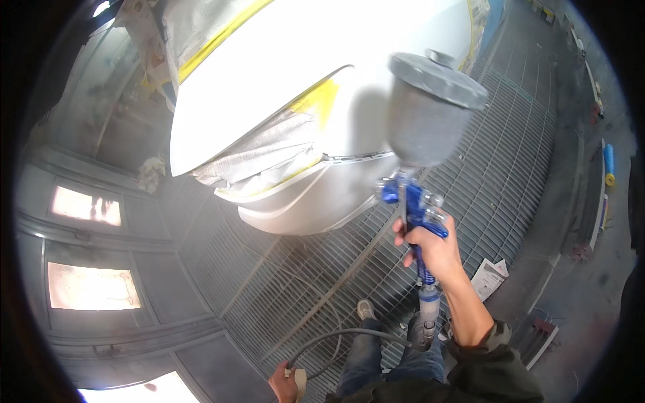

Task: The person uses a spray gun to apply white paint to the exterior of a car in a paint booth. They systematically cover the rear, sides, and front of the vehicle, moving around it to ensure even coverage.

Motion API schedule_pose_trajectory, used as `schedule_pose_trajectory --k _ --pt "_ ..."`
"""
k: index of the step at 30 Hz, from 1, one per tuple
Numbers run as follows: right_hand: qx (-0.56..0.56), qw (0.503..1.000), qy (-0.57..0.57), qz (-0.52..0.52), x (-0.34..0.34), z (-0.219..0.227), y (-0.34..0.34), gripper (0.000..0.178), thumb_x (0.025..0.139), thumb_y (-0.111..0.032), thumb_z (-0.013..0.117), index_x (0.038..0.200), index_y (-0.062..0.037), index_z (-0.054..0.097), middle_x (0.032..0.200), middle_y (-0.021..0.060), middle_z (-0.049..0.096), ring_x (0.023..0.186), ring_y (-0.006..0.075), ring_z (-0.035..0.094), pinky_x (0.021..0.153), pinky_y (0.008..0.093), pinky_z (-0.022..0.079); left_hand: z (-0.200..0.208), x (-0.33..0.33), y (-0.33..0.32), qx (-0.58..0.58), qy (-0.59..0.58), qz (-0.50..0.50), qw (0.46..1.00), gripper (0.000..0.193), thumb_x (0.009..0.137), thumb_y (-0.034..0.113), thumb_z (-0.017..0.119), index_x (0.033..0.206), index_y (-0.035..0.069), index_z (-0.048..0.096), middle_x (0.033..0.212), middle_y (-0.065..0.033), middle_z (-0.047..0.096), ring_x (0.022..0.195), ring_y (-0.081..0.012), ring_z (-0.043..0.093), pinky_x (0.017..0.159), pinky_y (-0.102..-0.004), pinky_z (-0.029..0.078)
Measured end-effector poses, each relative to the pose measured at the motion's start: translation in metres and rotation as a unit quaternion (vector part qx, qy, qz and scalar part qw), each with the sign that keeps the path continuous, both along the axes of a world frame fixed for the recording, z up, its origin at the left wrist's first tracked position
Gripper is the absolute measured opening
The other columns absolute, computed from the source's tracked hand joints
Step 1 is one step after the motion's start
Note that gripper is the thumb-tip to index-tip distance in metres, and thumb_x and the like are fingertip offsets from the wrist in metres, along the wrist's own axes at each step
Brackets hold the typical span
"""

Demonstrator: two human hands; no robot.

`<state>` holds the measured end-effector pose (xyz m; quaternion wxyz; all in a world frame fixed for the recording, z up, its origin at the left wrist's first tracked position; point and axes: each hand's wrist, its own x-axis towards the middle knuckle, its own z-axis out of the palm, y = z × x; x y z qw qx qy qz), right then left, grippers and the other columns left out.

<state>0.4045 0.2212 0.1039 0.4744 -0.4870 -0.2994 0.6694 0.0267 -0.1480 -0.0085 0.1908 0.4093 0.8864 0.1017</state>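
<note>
My right hand is wrapped round the handle of a blue paint spray gun. On top of the gun sits a grey paint cup with a lid. A dark air hose runs from the fitting below the handle over to my left hand, which is closed round it low in the view. Something pale shows beside those fingers. Ahead of the gun stands a white car body, partly covered with masking sheet and yellow tape. The gun's nozzle is hard to make out.
Metal floor grating lies under my feet. Printed papers rest on the floor to the right. Along the right side lie a blue roll and small items. A panelled wall with bright windows is on the left.
</note>
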Motion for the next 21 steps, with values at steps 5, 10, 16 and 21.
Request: schedule_pose_trajectory --k 5,10,16,21 --pt "0.003 0.992 0.124 0.007 0.023 -0.047 -0.002 0.038 0.076 0.004 0.052 0.112 0.0065 0.062 0.101 0.0143 0.068 0.092 0.0232 0.069 0.056 0.0334 0.061 -0.006 0.011 0.017 -0.067 0.035 -0.040 0.996 0.031 0.087 0.018 0.072 0.114 0.002 0.070 0.094 -0.0218 0.072 0.089 -0.0400 0.068 0.078 -0.0428 0.054" --pt "0.015 0.976 0.201 0.086 0.044 -0.100 0.014 0.021 0.075 0.002 0.057 0.095 0.0052 0.062 0.076 0.0123 0.063 0.063 0.0187 0.061 0.047 0.0283 0.048 0.005 0.019 0.032 -0.053 0.026 -0.049 0.997 0.028 0.088 0.022 0.071 0.103 -0.002 0.070 0.083 -0.0258 0.068 0.078 -0.0440 0.065 0.068 -0.0461 0.050" --pt "-0.012 0.993 0.078 -0.086 0.070 -0.148 0.026 0.005 0.077 -0.002 0.058 0.079 0.0021 0.061 0.064 0.0054 0.055 0.048 0.0122 0.049 0.043 0.0259 0.039 -0.015 0.032 0.039 -0.023 0.002 -0.099 0.995 0.023 0.089 0.021 0.070 0.091 -0.002 0.070 0.073 -0.0241 0.065 0.063 -0.0382 0.060 0.061 -0.0440 0.047" --pt "-0.020 0.974 -0.003 -0.225 0.086 -0.194 0.038 0.016 0.077 -0.004 0.055 0.090 0.0030 0.062 0.077 0.0080 0.062 0.067 0.0157 0.061 0.048 0.0287 0.053 -0.017 0.062 0.074 -0.050 -0.048 -0.072 0.995 0.023 0.089 0.017 0.070 0.103 -0.002 0.071 0.080 -0.0213 0.070 0.071 -0.0269 0.067 0.068 -0.0386 0.051"
